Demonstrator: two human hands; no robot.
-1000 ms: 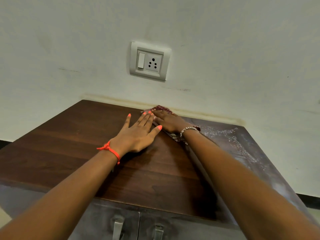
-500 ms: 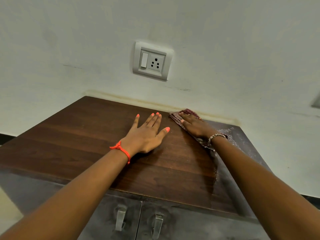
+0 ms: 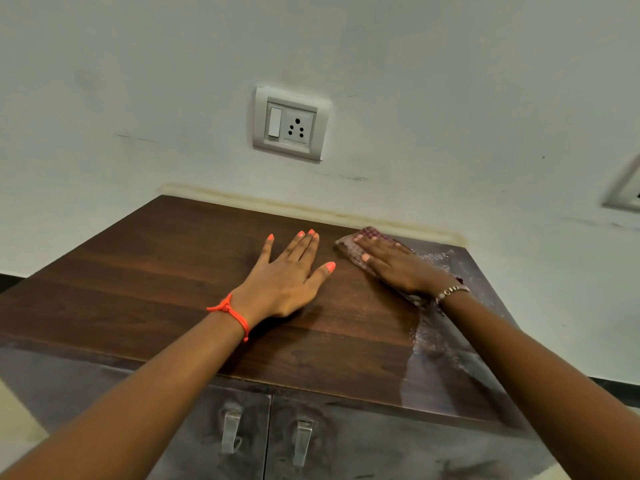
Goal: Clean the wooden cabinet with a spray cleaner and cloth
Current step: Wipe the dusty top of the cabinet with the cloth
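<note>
White plaster wall point(image 3: 450, 98) is filling the background, carrying a switch-and-socket plate point(image 3: 290, 123) right above the wooden cabinet point(image 3: 156, 271), whose dark top is butting up against it. Both arms are reaching in over the front edge. The left hand point(image 3: 284, 275) is lying flat on the middle of the top, palm down, its fingers point(image 3: 304, 247) straight: three pressed together, little finger and thumb spread wide, an orange thread point(image 3: 230, 311) looping the wrist. The right hand point(image 3: 398, 268) is pressing the cloth point(image 3: 348, 250) down at the back right of the top, close to the wall, its fingers point(image 3: 372, 245) straight and close together on the checked maroon fabric, thumb out to the side. The cloth is poking out ahead of the fingertips and again under the wrist, where a bracelet point(image 3: 450, 292) is sitting. The two hands are lying just beside each other, not touching. White spray residue point(image 3: 437, 258) is speckling the right-hand strip of the top and trailing toward the front edge. Down below, two metal handles point(image 3: 231, 432) are hanging side by side on the doors.
</note>
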